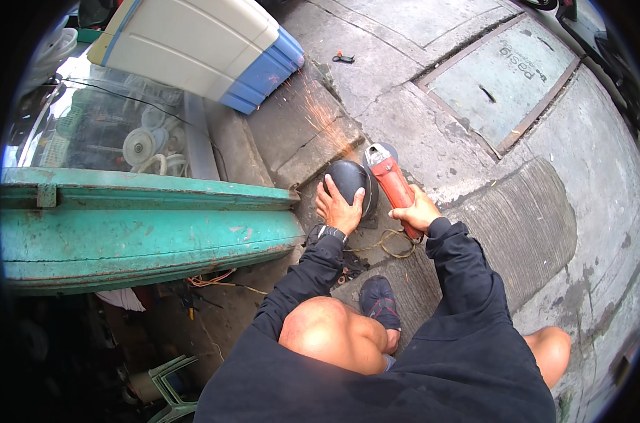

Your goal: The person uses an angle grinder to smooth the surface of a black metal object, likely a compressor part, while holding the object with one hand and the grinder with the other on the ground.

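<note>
My right hand (420, 211) is wrapped round the rear of a red angle grinder (390, 180), whose head points away from me. The grinder's disc (381, 152) meets the right edge of a black, rounded, dome-like object (346, 176). Orange sparks (323, 120) spray from that contact toward the far left. My left hand (341, 206) grips the near side of the black object, its fingers spread over the curved top and the thumb along the right. What the object rests on is mostly hidden beneath it.
A green metal ledge (150, 229) runs along the left, below a glass case (122, 134) holding white round parts. Beyond it stands a white and blue cooler box (200, 49), near the sparks. A yellowish cord (397, 243) loops by my shoe (380, 299). A ridged concrete ramp (524, 225) lies right.
</note>
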